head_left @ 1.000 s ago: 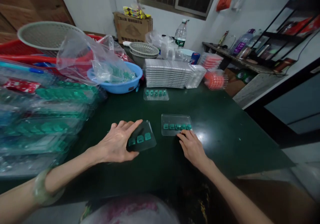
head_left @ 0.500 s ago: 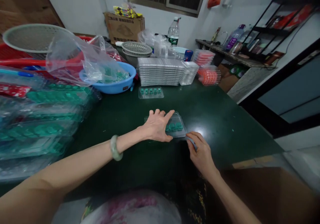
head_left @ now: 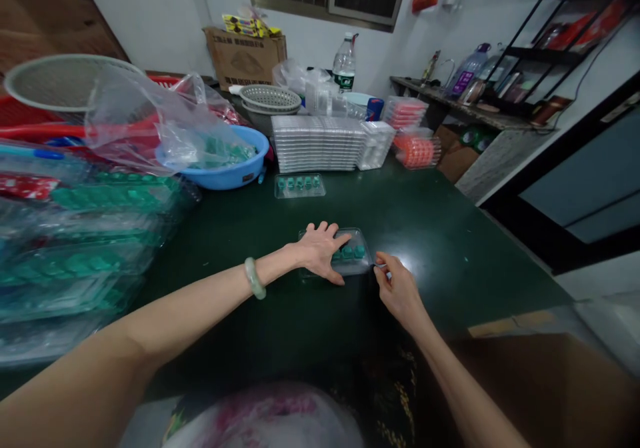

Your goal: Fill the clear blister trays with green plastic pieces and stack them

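Note:
A clear plastic blister pack (head_left: 361, 238) with green pieces in it lies flat on the dark green table. My left hand (head_left: 320, 251) rests across its left part, fingers spread, covering some of the pieces. At the pack's right corner, my right hand (head_left: 397, 285) has thumb and fingertips pinched together. Something small and pale shows between those fingertips, too small to name. A second clear pack (head_left: 300, 193) with a row of green pieces lies farther back, apart from both hands.
Stacked clear plastic trays (head_left: 320, 145) stand behind, with packs of orange pieces (head_left: 417, 148) to their right. On the left are a blue basin (head_left: 225, 179) under a plastic bag and a pile of packs with green pieces (head_left: 95, 255). A water bottle (head_left: 345, 65) stands at the back.
The pack now lies straighter, its right part less tilted. My left hand has flattened and spread over it. My right hand has moved slightly up, and the bluish thing at its fingers shows less.

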A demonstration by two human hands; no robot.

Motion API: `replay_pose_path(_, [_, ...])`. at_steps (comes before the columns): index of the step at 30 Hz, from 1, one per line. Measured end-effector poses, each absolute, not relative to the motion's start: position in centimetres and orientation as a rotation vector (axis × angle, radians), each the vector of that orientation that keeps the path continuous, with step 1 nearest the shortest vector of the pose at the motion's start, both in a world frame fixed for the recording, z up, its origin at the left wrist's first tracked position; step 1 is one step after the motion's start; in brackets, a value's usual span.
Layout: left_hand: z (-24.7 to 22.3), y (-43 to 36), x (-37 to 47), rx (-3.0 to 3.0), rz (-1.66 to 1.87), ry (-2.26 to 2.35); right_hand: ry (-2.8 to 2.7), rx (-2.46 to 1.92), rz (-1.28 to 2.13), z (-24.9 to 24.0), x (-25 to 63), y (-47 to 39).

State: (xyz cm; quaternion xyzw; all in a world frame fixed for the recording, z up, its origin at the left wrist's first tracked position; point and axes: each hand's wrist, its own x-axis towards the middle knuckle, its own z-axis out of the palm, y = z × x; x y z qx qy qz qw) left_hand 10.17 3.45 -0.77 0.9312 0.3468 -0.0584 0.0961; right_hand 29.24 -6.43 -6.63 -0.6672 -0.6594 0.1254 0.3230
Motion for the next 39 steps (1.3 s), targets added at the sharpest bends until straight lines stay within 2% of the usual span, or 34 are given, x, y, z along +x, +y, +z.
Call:
replay_pose_path(6, [0.5, 2.4, 6.7, 2.761, -0.166, 1.052, -1.804, -1.69, 0.401, -6.1, 27.3, -3.2])
replay_pose_path(12, [0.3, -2.9, 0.2, 2.641, -0.098, 1.27, -2.179, -1.592, 0.032, -4.7, 20.6, 5.4])
replay_pose_path(18, [-0.3, -6.5, -4.9, 2.485, -0.056, 1.521, -2.358, -1.55, -0.063, -4.5, 15.4, 12.9])
replay_pose_path(22, [-0.2, -7.0, -5.7, 2.494, -0.045, 1.533, -2.432, -1.542, -0.079, -4.9, 16.1, 11.2])
replay_pose_path(29, [-0.2, -6.7, -5.2, 2.511, -0.07, 1.493, -2.46, -1.498, -0.02, -5.4, 21.3, -0.7])
replay_pose_path(31, [-0.3, -6.9, -5.1, 2.484, -0.076, 1.508, -2.293, -1.52, 0.095, -5.3, 22.2, -4.4])
replay_pose_path(33, [-0.5, -7.1, -4.9, 2.454, -0.074, 1.556, -2.043, -1.543, 0.372, -5.0, 22.2, -8.1])
replay_pose_path(37, [-0.4, -7.4, -5.0, 2.428, -0.076, 1.603, -1.547, -1.44, 1.429, -4.3, 19.5, -13.4])
replay_pose_path(39, [0.2, -7.0, -5.3, 2.423, -0.096, 1.541, -1.34, -1.348, 1.719, -3.9, 17.7, -14.2])
